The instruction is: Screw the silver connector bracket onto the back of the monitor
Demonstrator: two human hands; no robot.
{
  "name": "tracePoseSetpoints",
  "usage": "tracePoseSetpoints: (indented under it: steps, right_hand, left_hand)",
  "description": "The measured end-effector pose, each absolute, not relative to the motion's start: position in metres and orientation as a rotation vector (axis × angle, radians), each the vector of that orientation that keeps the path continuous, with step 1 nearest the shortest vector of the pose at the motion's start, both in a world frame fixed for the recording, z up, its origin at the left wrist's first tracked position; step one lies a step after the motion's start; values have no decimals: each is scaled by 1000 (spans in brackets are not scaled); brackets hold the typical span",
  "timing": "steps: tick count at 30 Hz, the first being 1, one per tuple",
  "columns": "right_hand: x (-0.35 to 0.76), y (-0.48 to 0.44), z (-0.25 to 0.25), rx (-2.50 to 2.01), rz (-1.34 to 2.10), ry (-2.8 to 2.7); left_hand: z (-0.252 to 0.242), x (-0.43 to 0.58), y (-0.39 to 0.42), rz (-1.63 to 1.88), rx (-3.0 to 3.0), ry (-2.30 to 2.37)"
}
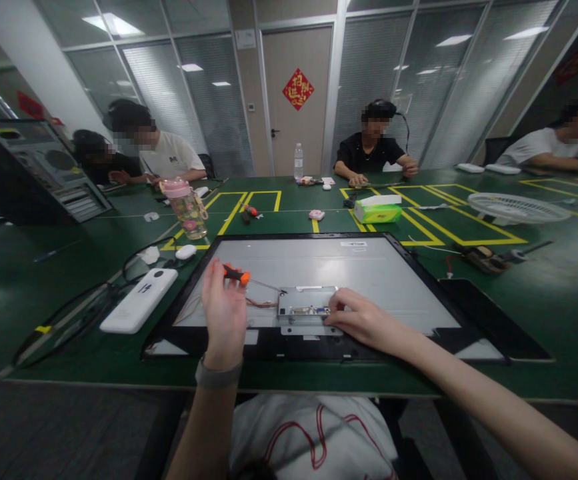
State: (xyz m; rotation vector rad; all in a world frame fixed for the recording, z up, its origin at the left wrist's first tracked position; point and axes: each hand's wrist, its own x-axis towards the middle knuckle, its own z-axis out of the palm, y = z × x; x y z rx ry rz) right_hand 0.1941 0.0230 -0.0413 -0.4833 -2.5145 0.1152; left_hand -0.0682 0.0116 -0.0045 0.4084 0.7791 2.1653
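A flat display panel [389, 273] with a black frame lies on the green table before me, its grey metal back facing up. On it, near the front edge, sits a metal bracket [299, 303] carrying ports, with thin wires [261, 303] running out to its left. My left hand [223, 300] is closed around a screwdriver [236, 274] with an orange and black handle; the shaft slants right, its tip at the bracket's upper left corner. With bent fingers, my right hand [356, 317] grips the bracket's right end.
Left of the panel lie a white power bank [141, 300], black cables [69, 327] and a pink-lidded bottle [186, 208]. A black slab [493, 317] borders the panel's right side. Further back are a green tissue pack [377, 210] and a white round grille [516, 207]. Several people sit across the table.
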Motion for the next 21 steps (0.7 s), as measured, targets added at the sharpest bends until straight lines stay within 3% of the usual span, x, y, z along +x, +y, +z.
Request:
tracePoseSetpoints:
  steps: [15, 21]
  right_hand:
    - [197, 22, -35, -509, -32, -2565]
    - [196, 23, -37, -507, -49, -2568]
  left_hand:
    - [-1, -66, 9, 2164, 446, 795]
    - [1, -49, 4, 2250, 798, 912]
